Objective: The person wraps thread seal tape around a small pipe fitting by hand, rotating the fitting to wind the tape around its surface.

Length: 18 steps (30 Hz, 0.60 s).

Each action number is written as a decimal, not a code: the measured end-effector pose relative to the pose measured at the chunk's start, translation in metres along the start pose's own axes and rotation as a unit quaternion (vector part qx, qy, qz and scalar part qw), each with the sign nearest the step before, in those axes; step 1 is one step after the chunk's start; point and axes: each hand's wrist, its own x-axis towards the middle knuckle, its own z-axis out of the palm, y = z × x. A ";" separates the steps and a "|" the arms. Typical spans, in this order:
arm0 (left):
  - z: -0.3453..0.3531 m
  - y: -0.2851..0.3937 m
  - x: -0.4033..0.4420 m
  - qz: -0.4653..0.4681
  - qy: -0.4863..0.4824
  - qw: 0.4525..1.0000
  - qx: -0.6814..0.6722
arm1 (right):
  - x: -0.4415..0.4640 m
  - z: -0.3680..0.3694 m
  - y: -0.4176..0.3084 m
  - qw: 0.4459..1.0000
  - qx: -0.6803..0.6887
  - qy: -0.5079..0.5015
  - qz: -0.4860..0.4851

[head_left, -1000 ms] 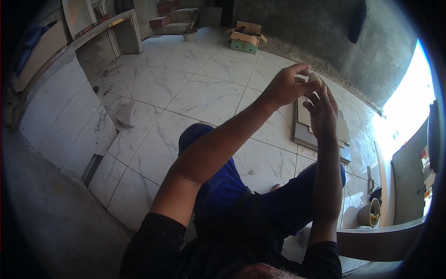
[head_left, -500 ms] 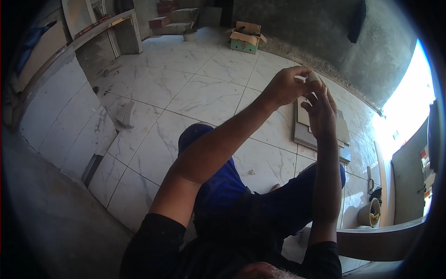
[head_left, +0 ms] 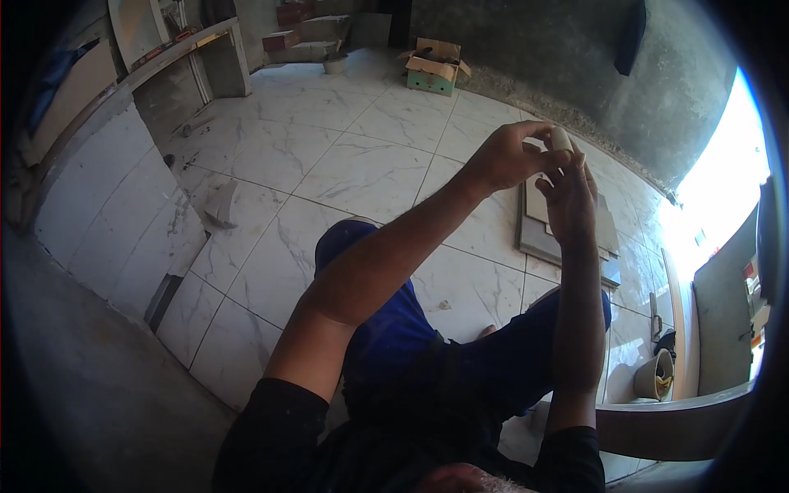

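Held up in front of me is a small pale cylinder (head_left: 560,138), its rounded top showing between my fingers. My left hand (head_left: 516,158) pinches it from the left, thumb and fingers closed round its side. Just below and to the right, my right hand (head_left: 571,197) has its fingertips bent together at the cylinder's lower end, touching my left fingers. That lower end is hidden by the fingers, and the cylinder is too small to name more exactly.
A stack of flat boards or tiles (head_left: 538,234) lies beyond my right forearm on the marbled tile floor (head_left: 362,177). An open cardboard box (head_left: 433,80) stands by the far wall. A bucket (head_left: 653,376) lies at right; a white-faced low wall (head_left: 107,209) runs along the left.
The cylinder has turned slightly more upright between my fingers and more of it shows. My hands have shifted only a little; my arms stay nearly where they were.
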 end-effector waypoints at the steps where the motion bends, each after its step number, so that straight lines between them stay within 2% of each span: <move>1: 0.000 0.000 0.000 0.000 -0.001 1.000 0.002 | 0.000 -0.001 0.001 1.000 -0.001 -0.004 -0.001; 5: -0.002 -0.002 0.000 -0.010 0.002 1.000 -0.004 | -0.001 0.001 0.000 1.000 -0.009 0.000 0.014; 14: 0.003 -0.007 0.000 0.030 0.021 0.999 -0.033 | -0.001 -0.002 0.002 0.999 0.007 -0.026 0.020; 18: 0.000 -0.005 0.000 -0.007 -0.016 0.999 -0.050 | -0.001 -0.001 0.005 1.000 -0.012 -0.015 0.016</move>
